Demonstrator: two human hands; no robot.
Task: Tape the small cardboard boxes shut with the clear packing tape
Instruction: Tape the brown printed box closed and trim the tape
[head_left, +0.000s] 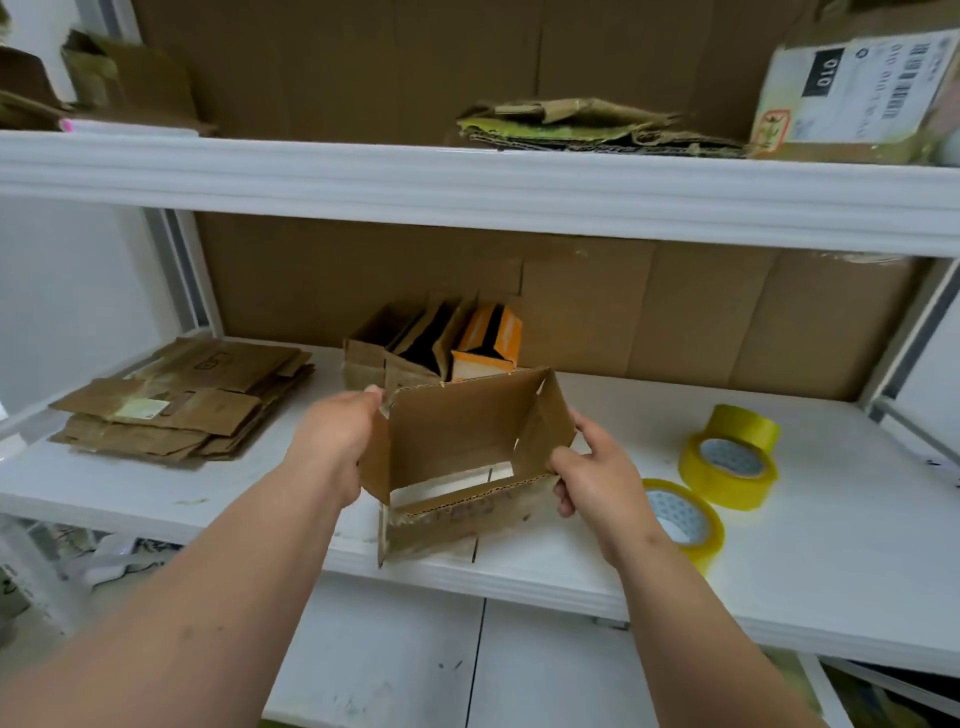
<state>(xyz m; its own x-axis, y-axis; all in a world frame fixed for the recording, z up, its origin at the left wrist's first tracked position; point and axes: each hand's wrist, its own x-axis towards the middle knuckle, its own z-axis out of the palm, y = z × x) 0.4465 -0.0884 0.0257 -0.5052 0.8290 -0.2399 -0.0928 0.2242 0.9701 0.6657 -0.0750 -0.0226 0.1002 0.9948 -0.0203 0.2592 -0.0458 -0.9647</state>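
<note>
A small brown cardboard box (457, 441), its open end facing me and its flaps unsealed, stands at the front of the white shelf (810, 571). My left hand (335, 436) grips its left wall. My right hand (597, 478) pinches its right front corner. Three rolls of yellowish clear tape lie to the right: one (685, 519) beside my right wrist, one (727, 467) further right, and one (748, 423) leaning behind that.
A stack of flattened cardboard boxes (182, 405) lies at the shelf's left. Several folded boxes, one orange (488, 343), stand upright behind the held box. Cardboard sheets line the back. An upper shelf (467, 182) holds scrap cardboard and a labelled parcel (852, 93).
</note>
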